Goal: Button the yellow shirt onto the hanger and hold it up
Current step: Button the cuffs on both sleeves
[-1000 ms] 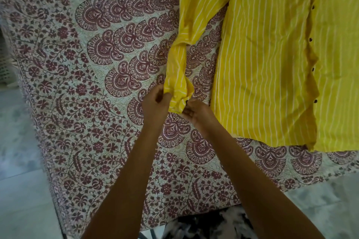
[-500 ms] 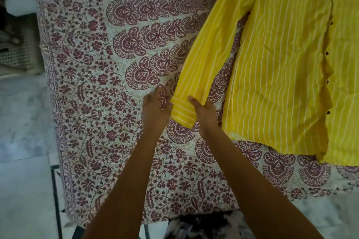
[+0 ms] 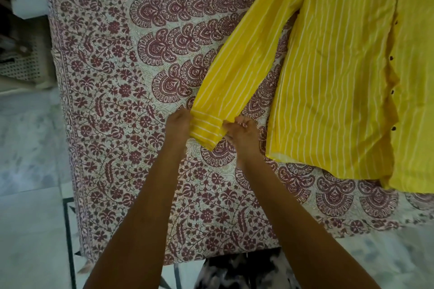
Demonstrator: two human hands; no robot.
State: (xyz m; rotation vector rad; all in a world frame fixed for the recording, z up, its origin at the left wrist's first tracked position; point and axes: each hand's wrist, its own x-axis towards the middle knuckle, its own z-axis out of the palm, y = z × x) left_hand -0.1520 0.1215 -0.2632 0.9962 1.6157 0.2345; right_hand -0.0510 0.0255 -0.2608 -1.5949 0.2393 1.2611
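Observation:
A yellow shirt (image 3: 335,77) with thin white stripes lies flat on the bed, its dark buttons running down the placket at the right. Its left sleeve (image 3: 239,61) stretches straight toward me, ending in a cuff (image 3: 205,130). My left hand (image 3: 179,128) pinches the cuff's left edge. My right hand (image 3: 243,135) pinches the cuff's right edge, fingers curled. No hanger is in view.
The bed carries a cream bedsheet (image 3: 131,91) printed with maroon flowers and paisley. Marble floor (image 3: 28,195) runs along the left and near side. A white perforated basket (image 3: 23,63) stands on the floor at the left.
The sleeve, bent and folded a second ago, now lies pulled out straight and flat. Both hands moved with the cuff toward me and stay on its two edges.

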